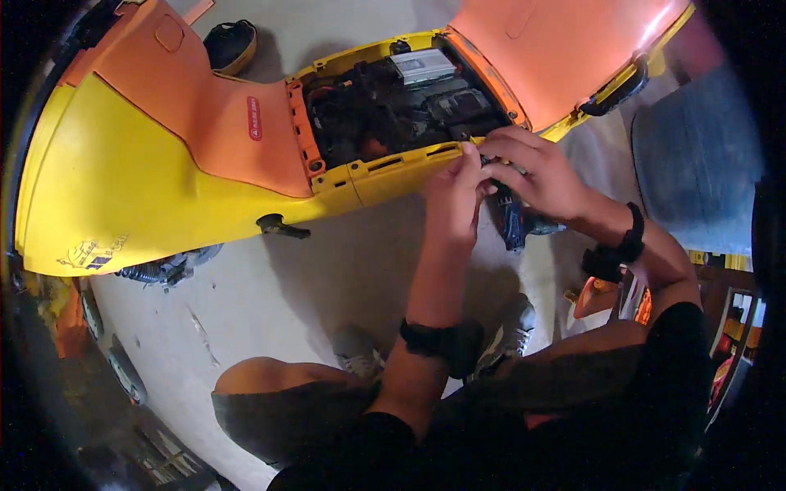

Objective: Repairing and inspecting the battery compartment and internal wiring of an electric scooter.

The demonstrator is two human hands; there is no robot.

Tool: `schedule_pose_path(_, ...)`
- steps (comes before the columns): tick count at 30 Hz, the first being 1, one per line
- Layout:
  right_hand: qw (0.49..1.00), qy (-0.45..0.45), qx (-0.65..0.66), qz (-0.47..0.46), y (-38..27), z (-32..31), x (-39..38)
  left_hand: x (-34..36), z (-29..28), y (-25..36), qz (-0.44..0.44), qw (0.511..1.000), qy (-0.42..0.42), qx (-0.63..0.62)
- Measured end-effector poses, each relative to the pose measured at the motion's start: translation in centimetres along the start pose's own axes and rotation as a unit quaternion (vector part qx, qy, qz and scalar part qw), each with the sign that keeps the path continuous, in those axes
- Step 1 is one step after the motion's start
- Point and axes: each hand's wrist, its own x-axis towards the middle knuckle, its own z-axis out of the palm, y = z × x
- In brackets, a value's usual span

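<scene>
My left hand (pixel 456 196) and my right hand (pixel 544 180) meet at the near right edge of an open compartment in a yellow scooter-like body (pixel 147 184). Thumbs and fingertips are drawn together, closed around something small and dark that the fingers mostly hide. Just below my right hand shows a black power tool (pixel 511 219), perhaps a drill; whether it touches the hand I cannot tell. The open compartment (pixel 385 164) behind my hands holds dark wiring and parts, with a silver finned box (pixel 423 65) at its far side.
Orange panels (pixel 229 123) flank the compartment on the left and right. A black peg (pixel 282 227) juts from the yellow side. Beyond the body lies a dark rounded bowl-like object (pixel 230 47). A large blue-grey rounded object (pixel 692 155) stands at right, above an orange bin (pixel 596 298).
</scene>
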Motion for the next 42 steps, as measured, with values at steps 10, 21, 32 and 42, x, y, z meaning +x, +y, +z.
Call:
schedule_pose_path(10,0.992,0.0,-0.113,-0.06,2.0,0.0,0.1,0.4,0.5,1.5,-0.04,0.988,0.036,0.146)
schedule_pose_path(21,0.993,0.014,-0.021,0.118,5.5,1.1,3.0,2.4,-3.2,0.5,0.376,0.565,0.184,0.712)
schedule_pose_path(32,0.991,-0.019,0.003,0.131,5.8,2.5,3.1,2.6,-1.4,1.1,0.279,0.57,0.165,0.755)
schedule_pose_path(42,0.993,-0.019,0.009,0.119,5.9,2.8,3.3,2.9,-1.2,0.8,0.269,0.619,0.169,0.718)
